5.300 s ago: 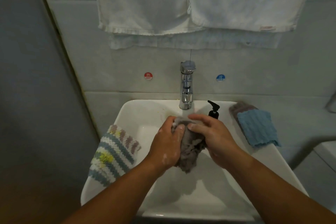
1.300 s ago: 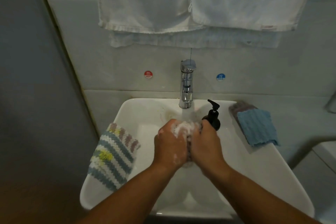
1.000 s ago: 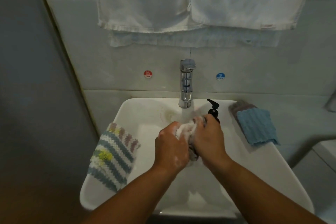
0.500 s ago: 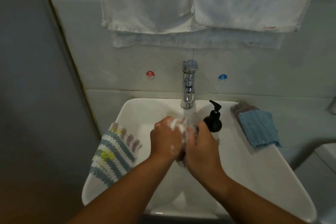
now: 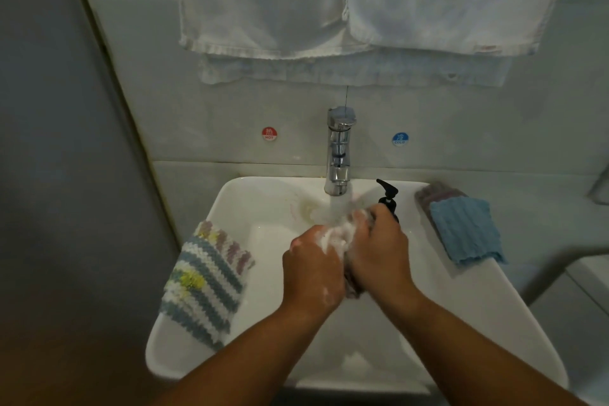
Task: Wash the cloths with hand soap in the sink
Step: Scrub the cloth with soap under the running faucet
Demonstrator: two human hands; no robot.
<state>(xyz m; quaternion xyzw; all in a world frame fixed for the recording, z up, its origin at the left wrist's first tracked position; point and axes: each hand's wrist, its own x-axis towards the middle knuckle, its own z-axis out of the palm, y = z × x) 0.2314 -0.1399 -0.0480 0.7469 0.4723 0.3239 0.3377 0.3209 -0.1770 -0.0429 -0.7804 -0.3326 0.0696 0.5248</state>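
Over the white sink (image 5: 461, 323), my left hand (image 5: 313, 270) and my right hand (image 5: 379, 254) both grip a soapy grey cloth (image 5: 339, 237) bunched between them, white foam on its top. Water runs from the chrome tap (image 5: 339, 155) onto the cloth. A black soap pump bottle (image 5: 389, 198) stands just behind my right hand. A striped knitted cloth (image 5: 207, 280) lies on the sink's left rim. A blue cloth (image 5: 464, 231) lies on a grey-brown cloth (image 5: 435, 191) on the right rim.
White towels (image 5: 346, 0) hang on the wall above the tap. Red hot (image 5: 269, 133) and blue cold (image 5: 399, 138) stickers flank the tap. A grey wall panel stands close on the left. A white fixture's edge (image 5: 586, 277) shows at the right.
My hands keep rubbing the cloth against itself under the running water; the right hand has shifted up toward the pump bottle, and foam has built up since the earliest frame.
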